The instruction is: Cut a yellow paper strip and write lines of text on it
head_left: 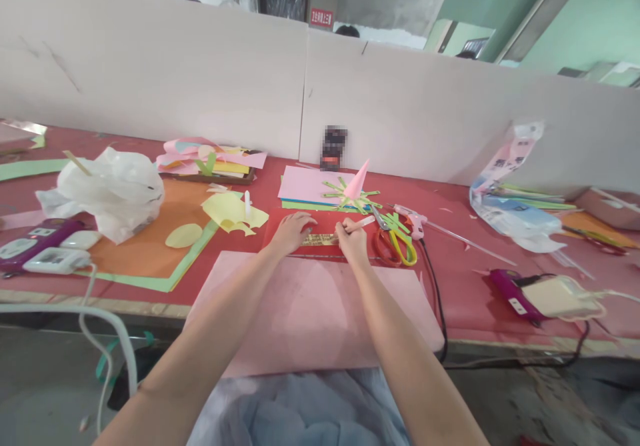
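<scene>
My right hand (353,238) is closed round a slim whitish pen (367,222), its tip low over a yellow strip with dark marks (321,239). Flat on the strip's left end rests my left hand (294,231), its fingers stretched out. Under both hands lies red paper (325,222), and nearer me a pink board (305,313). Scissors (395,243) with red and yellow handles lie just right of my right hand. Behind it stands a pink paper cone (357,183) on green paper strips.
A pink glue gun (411,219) with a black cable lies to the right. Purple power strips (517,293) sit at both sides. On the left are a crumpled white plastic bag (115,189), orange paper (135,253) and yellow scraps (235,211). A white partition (200,66) stands behind.
</scene>
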Action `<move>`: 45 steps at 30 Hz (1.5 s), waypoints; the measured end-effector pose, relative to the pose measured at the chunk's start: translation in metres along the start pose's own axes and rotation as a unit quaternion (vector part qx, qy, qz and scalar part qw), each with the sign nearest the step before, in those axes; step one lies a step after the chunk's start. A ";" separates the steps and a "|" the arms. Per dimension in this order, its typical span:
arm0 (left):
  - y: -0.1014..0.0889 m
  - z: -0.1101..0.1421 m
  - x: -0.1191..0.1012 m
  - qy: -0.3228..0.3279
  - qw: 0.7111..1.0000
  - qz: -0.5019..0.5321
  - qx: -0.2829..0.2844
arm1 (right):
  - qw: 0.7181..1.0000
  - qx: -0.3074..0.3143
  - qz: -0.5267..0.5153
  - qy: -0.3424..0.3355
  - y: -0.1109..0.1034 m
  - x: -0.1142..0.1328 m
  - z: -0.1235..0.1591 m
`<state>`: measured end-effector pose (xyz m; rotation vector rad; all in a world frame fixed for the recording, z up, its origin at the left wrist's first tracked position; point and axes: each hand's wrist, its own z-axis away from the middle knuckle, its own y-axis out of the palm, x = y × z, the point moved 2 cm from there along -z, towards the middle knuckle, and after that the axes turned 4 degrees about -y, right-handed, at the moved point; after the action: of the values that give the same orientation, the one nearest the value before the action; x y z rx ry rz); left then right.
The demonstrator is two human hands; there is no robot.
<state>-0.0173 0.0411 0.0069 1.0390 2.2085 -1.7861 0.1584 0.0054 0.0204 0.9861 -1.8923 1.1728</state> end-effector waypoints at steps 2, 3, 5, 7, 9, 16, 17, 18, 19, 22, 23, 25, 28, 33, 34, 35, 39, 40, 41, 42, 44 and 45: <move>0.000 0.000 0.000 0.001 1.000 -0.001 0.001 | 1.000 0.000 0.001 0.008 0.000 -0.001 -0.001; 0.000 0.000 0.000 0.002 1.000 -0.001 0.002 | 1.000 -0.001 0.001 0.009 0.000 -0.002 -0.001; 0.000 0.000 0.000 0.003 1.000 0.000 0.002 | 1.000 -0.001 0.004 0.007 0.000 -0.002 -0.001; 0.000 0.000 0.000 0.001 1.000 0.000 0.003 | 1.000 0.001 0.007 0.007 0.000 -0.002 -0.001; 0.000 0.000 0.000 -0.001 1.000 0.000 0.003 | 1.000 0.002 0.008 0.010 0.000 -0.001 -0.001; 0.000 -0.001 0.000 0.001 1.000 0.002 0.004 | 1.000 0.013 0.005 0.013 0.000 -0.001 0.000; 0.000 0.000 0.000 0.003 1.000 0.003 0.002 | 1.000 0.014 0.004 0.013 0.000 -0.001 0.000; 0.000 0.000 0.000 0.005 1.000 0.003 0.002 | 1.000 0.012 0.001 0.012 0.000 -0.002 0.000; 0.000 0.000 0.000 0.006 1.000 0.003 0.003 | 1.000 0.009 -0.002 0.012 0.000 -0.002 0.000; -0.001 0.000 -0.001 -0.001 1.000 0.001 0.006 | 1.000 -0.004 0.004 0.008 -0.001 -0.003 -0.001; -0.001 0.000 -0.001 -0.002 1.000 0.001 0.007 | 1.000 -0.005 0.009 0.007 -0.001 -0.003 -0.001; -0.001 0.000 -0.001 -0.003 1.000 0.000 0.008 | 1.000 -0.005 -0.001 0.011 0.000 -0.004 -0.002; -0.001 -0.001 0.000 -0.006 1.000 -0.001 0.010 | 0.998 -0.009 -0.058 0.035 0.000 -0.007 -0.003; 0.000 -0.001 0.000 -0.005 1.000 0.000 0.009 | 0.987 -0.030 -0.155 0.036 -0.001 -0.001 -0.001; 0.000 -0.001 0.000 -0.005 1.000 -0.001 0.009 | 0.985 -0.024 -0.169 0.030 -0.001 0.002 0.000; -0.001 -0.001 0.000 -0.003 1.000 -0.002 0.009 | 0.984 -0.010 -0.176 0.023 -0.001 0.004 0.001; -0.001 -0.001 -0.001 0.001 1.000 -0.003 0.005 | 0.984 0.075 -0.162 0.014 0.004 0.010 0.004; -0.001 -0.001 -0.001 0.001 1.000 -0.004 0.005 | 0.984 0.084 -0.156 0.015 0.005 0.009 0.004; -0.001 -0.001 -0.001 0.002 1.000 -0.005 0.004 | 0.985 0.084 -0.151 0.018 0.006 0.008 0.004; -0.001 0.000 -0.001 0.004 1.000 -0.005 0.003 | 0.986 0.079 -0.146 0.021 0.006 0.006 0.004; 0.000 0.000 -0.001 0.008 1.000 -0.005 -0.001 | 0.988 0.068 -0.133 0.024 0.007 0.002 0.004; 0.000 0.000 -0.001 0.009 1.000 -0.003 -0.003 | 0.990 0.065 -0.125 0.024 0.008 0.001 0.003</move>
<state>-0.0168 0.0407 0.0075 1.0527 2.2290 -1.7788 0.1507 0.0043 0.0168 1.2159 -1.6152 1.1707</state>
